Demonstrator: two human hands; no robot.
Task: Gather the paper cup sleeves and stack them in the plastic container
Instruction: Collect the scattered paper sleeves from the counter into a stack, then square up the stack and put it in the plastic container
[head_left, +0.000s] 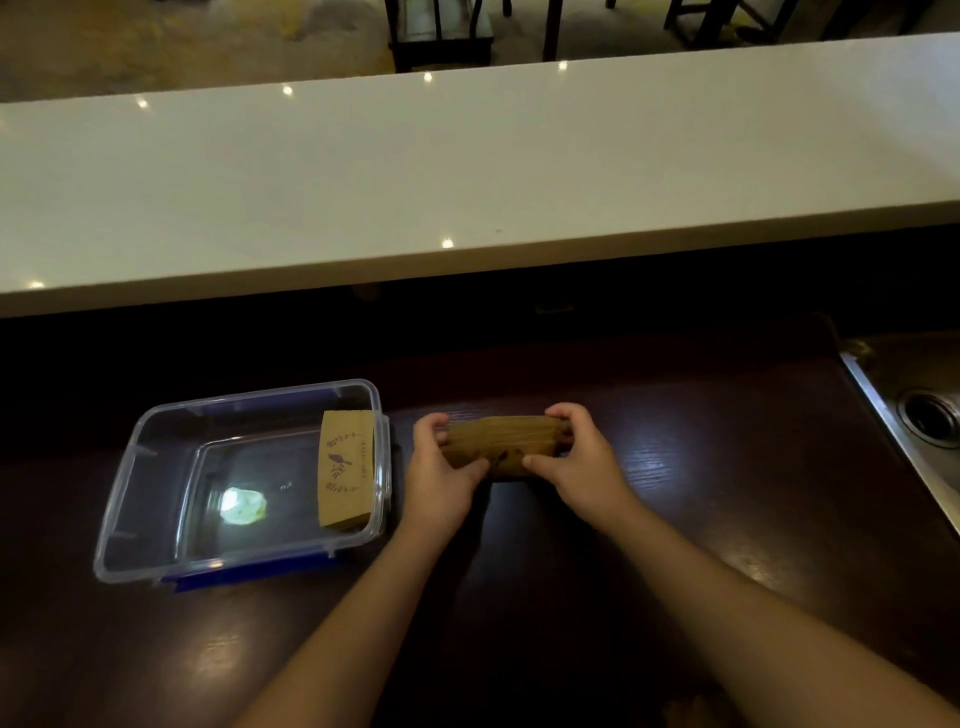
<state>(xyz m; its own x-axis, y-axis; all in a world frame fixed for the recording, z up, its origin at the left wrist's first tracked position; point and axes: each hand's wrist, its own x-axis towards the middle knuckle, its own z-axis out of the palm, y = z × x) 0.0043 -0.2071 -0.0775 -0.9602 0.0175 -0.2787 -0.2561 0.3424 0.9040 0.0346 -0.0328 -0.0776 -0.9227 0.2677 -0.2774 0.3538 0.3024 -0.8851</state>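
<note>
A bundle of brown paper cup sleeves (501, 441) stands on edge on the dark wooden counter, pressed together from both ends. My left hand (439, 480) grips its left end and my right hand (576, 467) grips its right end. To the left sits a clear plastic container (156, 431) with blue clips. Inside it, against the right wall, lies a flat stack of brown sleeves (347, 470) with a printed bird design on top.
A white raised countertop (467, 171) runs across the back, overhanging the dark counter (675, 467). A steel sink (924, 415) with a drain sits at the right edge. A bright light reflection shows on the container's floor.
</note>
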